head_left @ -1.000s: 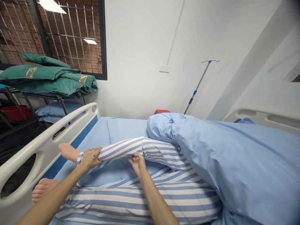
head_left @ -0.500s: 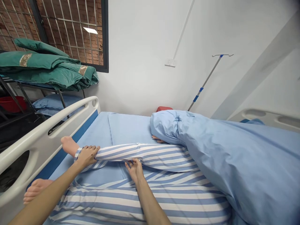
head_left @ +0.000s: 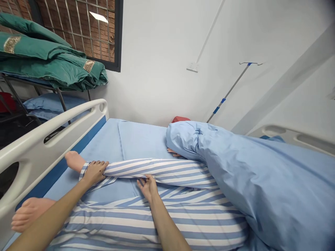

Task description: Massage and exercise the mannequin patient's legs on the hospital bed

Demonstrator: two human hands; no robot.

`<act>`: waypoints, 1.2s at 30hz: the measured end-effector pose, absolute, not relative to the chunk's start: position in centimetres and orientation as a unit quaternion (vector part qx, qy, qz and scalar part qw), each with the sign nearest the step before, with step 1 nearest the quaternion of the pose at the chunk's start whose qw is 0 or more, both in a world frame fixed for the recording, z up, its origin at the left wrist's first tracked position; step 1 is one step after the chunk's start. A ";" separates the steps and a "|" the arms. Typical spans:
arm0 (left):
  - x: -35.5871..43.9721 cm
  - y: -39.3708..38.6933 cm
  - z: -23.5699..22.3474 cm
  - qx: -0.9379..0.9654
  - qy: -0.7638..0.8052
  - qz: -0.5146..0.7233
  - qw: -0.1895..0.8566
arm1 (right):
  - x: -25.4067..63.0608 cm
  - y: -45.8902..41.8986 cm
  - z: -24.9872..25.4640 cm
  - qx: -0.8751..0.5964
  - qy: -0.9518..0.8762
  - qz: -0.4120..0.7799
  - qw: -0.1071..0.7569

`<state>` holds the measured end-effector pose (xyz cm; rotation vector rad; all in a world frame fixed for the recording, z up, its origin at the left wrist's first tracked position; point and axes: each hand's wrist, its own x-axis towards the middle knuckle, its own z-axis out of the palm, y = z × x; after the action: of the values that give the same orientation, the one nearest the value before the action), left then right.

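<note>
Two legs in blue-and-white striped trousers lie on the bed, with smooth bare feet that look like a manikin's. My left hand (head_left: 95, 172) is closed over the far trouser leg (head_left: 167, 170) just above the ankle, close to the far foot (head_left: 74, 161). My right hand (head_left: 148, 188) is at the near edge of that same leg, around the calf or knee. Its fingertips grip the edge of the cloth, partly hidden by it, while other fingers stick out to the left. Below my left forearm lies the near foot (head_left: 31, 213). The near trouser leg (head_left: 117, 223) passes under my right forearm.
A light blue quilt (head_left: 251, 167) covers the figure's upper part; fingers (head_left: 173, 152) show at its edge. The white footboard (head_left: 75, 116) stands left. Behind are green folded bedding (head_left: 60, 66), a red object (head_left: 180, 119) and a drip pole (head_left: 230, 90).
The view has shifted slightly, so the footboard and near foot sit farther left in the picture. Both hands keep their places on the far trouser leg.
</note>
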<state>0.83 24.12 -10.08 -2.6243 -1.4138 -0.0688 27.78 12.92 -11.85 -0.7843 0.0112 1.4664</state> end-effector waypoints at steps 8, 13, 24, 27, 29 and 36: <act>1.5 26.2 -4.7 -0.891 -0.449 -0.017 0.065 | 27.8 12.7 -10.8 -0.301 -0.033 0.656 0.691; 2.5 28.1 -0.4 -0.899 -0.432 -0.013 0.075 | 28.1 13.1 -9.6 -0.313 -0.079 0.639 0.698; 1.5 25.2 -8.4 -0.889 -0.451 -0.007 0.077 | 28.0 13.5 -12.5 -0.349 0.007 0.671 0.654; 1.4 24.6 -10.1 -0.882 -0.467 -0.017 0.067 | 28.2 13.7 -13.1 -0.370 0.022 0.675 0.638; 1.4 24.5 -10.3 -0.880 -0.471 -0.019 0.061 | 28.3 13.7 -13.2 -0.380 0.026 0.670 0.637; 1.2 24.8 -9.8 -0.880 -0.474 -0.013 0.025 | 28.2 13.7 -13.4 -0.439 0.011 0.643 0.627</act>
<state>1.25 24.76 -9.81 -2.7215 -1.4653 -0.0398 28.20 13.72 -13.37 -1.0066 0.0256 1.4745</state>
